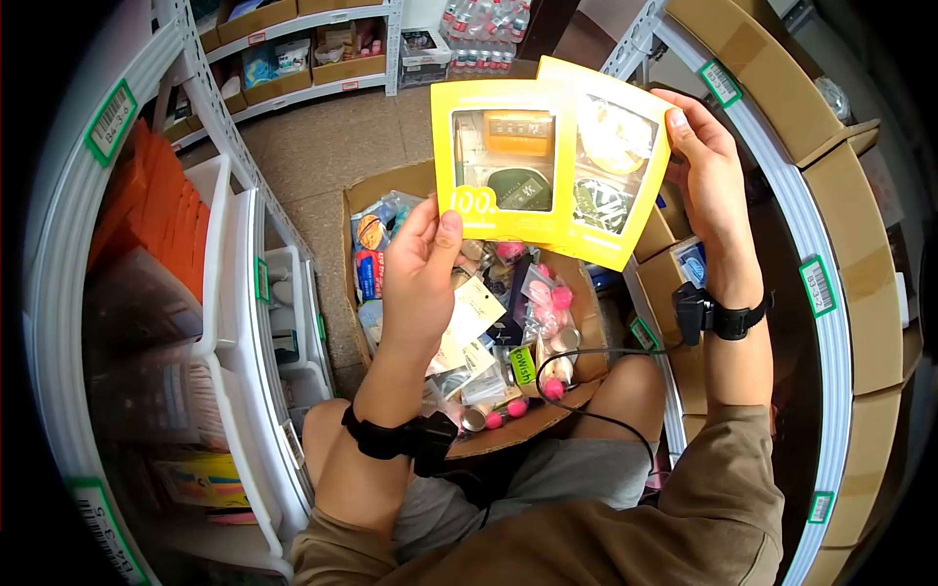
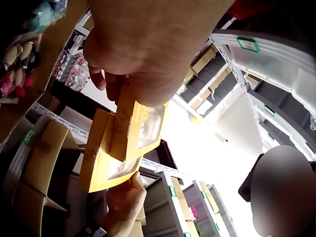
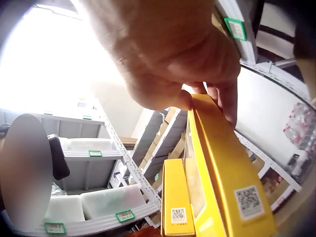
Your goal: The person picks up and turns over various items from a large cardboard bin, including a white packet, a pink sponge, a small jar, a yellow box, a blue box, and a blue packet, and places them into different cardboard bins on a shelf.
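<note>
Two yellow window boxes are held up side by side above a full carton. My left hand (image 1: pixel 422 283) pinches the lower left edge of the left box (image 1: pixel 445 146), whose window shows an orange item and a dark green one. The right box (image 1: pixel 647 210) is tilted and partly behind the left one; my right hand (image 1: pixel 708 166) grips its upper right edge, thumb in front. In the left wrist view both boxes (image 2: pixel 131 133) (image 2: pixel 94 163) overlap. In the right wrist view the nearer box (image 3: pixel 232 173) has a QR code on its side.
An open carton (image 1: pixel 586 332) of mixed small packages and pink balls stands between the knees. Shelving with white bins (image 1: pixel 220 254) runs along the left, and shelving with cardboard boxes (image 1: pixel 821 234) along the right. Bottled-water packs (image 1: pixel 484 34) stand at the back. A black cable crosses the lap.
</note>
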The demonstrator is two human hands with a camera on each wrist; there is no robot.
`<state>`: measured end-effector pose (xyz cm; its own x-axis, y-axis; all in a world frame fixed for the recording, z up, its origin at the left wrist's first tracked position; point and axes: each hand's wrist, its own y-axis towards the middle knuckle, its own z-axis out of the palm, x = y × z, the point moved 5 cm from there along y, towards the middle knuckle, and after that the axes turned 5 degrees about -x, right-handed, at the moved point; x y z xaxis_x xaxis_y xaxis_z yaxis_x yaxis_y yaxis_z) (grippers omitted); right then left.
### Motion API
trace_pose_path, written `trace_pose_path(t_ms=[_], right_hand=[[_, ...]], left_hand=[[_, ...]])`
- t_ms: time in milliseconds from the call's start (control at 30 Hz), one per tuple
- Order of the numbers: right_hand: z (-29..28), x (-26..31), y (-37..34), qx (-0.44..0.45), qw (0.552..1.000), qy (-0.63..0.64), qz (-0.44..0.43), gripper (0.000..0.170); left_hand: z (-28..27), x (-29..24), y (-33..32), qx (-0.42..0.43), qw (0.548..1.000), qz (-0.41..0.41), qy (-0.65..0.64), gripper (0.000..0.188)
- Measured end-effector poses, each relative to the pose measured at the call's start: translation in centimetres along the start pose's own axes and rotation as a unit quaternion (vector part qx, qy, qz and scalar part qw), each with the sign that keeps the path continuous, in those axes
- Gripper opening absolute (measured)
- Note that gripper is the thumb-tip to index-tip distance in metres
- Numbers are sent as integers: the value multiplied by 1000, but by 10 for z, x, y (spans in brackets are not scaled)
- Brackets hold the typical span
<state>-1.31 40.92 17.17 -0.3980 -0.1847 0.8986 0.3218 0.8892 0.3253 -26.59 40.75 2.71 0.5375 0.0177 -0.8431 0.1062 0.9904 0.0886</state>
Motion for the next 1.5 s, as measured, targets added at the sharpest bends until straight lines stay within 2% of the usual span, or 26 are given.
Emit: trace_pose_path(t_ms=[167, 233, 367, 433, 567, 600, 633, 667, 733, 767, 800, 833, 900, 933, 1000, 1067, 1100, 1167, 1200, 1233, 1300, 1367, 1433, 1500], right_hand=[[9, 2, -5, 13, 999, 33, -1, 29], [15, -1, -7, 36, 998, 56, 15, 30], [35, -3, -18, 85, 991, 95, 38, 29], [40, -9, -18, 94, 989, 105, 49, 29], [53, -29, -26, 85, 969, 217, 85, 28], [57, -37, -30, 79, 960, 246, 111, 27], [62, -42, -35, 73, 949, 273, 138, 27], [71, -39, -43, 62, 943, 298, 133, 27], [82, -49, -53, 78, 947, 285, 126, 34], [88, -52, -58, 86, 954, 262, 117, 38], [97, -53, -65, 98, 960, 236, 115, 48], [99, -55, -69, 137, 970, 170, 108, 69], [111, -47, -80, 156, 972, 170, 43, 90], [117, -49, -79, 162, 973, 156, 55, 102], [126, -43, -83, 121, 967, 212, 75, 106], [130, -50, -80, 83, 956, 266, 95, 109], [125, -53, -78, 75, 950, 256, 160, 108], [109, -53, -56, 68, 963, 205, 161, 101], [100, -70, -36, 38, 966, 231, 112, 89], [83, -79, -13, 9, 977, 197, 82, 78], [41, -99, 30, -52, 993, 92, 53, 71], [1, -108, 54, -131, 988, 49, 64, 60], [-44, -150, 97, -108, 990, 62, 70, 49], [-76, -168, 112, -166, 967, 118, 151, 36]], left_hand=[[2, -1, 0, 29, 998, -4, 52, 35], [4, 2, 0, 37, 999, -32, -17, 38], [9, -1, -6, 36, 997, -57, -39, 42], [12, -2, -4, 29, 998, -5, -49, 45], [2, -1, 0, -35, 998, 52, -7, 43], [0, -4, -1, -84, 994, 73, 13, 35], [-2, -2, 0, -85, 994, 73, 15, 35], [-10, 1, 1, -144, 986, 87, 11, 31], [-22, 2, 1, -241, 962, 127, 34, 24], [-23, 1, 1, -240, 962, 126, 35, 24], [-28, 2, -1, -269, 956, 120, -17, 24], [-31, 2, -2, -296, 946, 114, -69, 25], [-29, -1, -3, -302, 944, 97, -88, 27], [-29, -2, -3, -301, 945, 107, -72, 27], [-30, 2, -1, -295, 947, 114, -60, 28], [-29, 2, 0, -292, 941, 169, 40, 28], [-23, 4, -2, -261, 955, 138, 10, 34], [-12, 4, -4, -208, 972, 106, 9, 41], [-4, 3, -9, -222, 972, 72, 26, 50], [-8, 12, -9, -223, 969, 76, 68, 54], [-5, 21, -9, -206, 973, 68, 75, 57], [-5, 24, -10, -191, 979, 37, 66, 56], [-3, 25, -9, -178, 982, 9, 55, 55], [-3, 24, -8, -178, 983, -37, 26, 52]])
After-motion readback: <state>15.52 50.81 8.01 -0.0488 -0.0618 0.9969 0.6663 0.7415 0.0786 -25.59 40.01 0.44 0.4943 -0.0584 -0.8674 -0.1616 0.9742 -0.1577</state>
